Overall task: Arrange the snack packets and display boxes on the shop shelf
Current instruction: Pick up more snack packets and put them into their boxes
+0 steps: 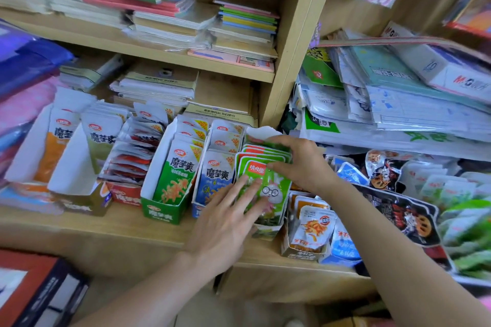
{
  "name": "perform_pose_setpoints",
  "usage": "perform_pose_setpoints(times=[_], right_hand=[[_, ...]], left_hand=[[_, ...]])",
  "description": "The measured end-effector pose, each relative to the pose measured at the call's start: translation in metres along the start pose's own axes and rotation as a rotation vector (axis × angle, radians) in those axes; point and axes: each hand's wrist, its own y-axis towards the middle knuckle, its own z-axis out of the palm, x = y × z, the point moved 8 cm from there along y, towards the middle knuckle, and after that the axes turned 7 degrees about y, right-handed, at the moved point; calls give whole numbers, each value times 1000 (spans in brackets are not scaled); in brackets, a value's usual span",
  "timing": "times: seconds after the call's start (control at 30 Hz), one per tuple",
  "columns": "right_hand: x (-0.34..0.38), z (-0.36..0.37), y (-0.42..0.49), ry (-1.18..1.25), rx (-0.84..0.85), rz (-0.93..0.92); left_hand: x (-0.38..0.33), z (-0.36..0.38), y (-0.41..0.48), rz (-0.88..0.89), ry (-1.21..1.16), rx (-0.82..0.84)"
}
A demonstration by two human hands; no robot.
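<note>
Green packets nearly squared in display box: left hand flat, fingers straight, pressing front; right hand pinching stack top. Red packets untidy, likely next.

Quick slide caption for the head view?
Tidying: left hand presses the front green packet; right hand grips the stack behind it.

Both bare forearms reach forward from the lower edge, the left hand palm-down with fingers straight and spread, fingertips pressing flat on the front of the green packets, the right hand arched above them, fingers and thumb curled round their tops.
</note>
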Motion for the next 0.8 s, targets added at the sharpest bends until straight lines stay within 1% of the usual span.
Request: perform_pose_setpoints(times=[0.07,0.2,0.27,0.33,0.37,0.43,0.5,0.57,0.67,0.73,0.8], right_hand=[[-9,-7,-3,-61,-87,20],[-5,-14,-11,-275,-193,-133],[0,-12,-18,-361,-195,-169],[1,-2,-20,-427,-125,-176],[-2,3,-19,-460,-65,-147],[-13,9,-15,-516,46,-34],[-19,11,-9,-572,96,39],[-21,11,-3,-572,106,70],[-24,12,-2,-485,121,82],[-23,10,-8,-406,93,24],[-19,2,-17,-357,20,-60]], left_hand=[[1,4,4,-3,-16,22],[1,12,9,-15,8,64],[2,16,9,-9,22,95],[5,18,7,-1,27,111],[6,16,5,1,18,105],[6,7,3,11,-13,61],[5,-1,0,4,-47,2],[3,-6,-3,8,-56,-48],[2,-8,-5,24,-58,-113],[3,-6,-6,47,-40,-137],[-1,-4,-8,80,-23,-139]])
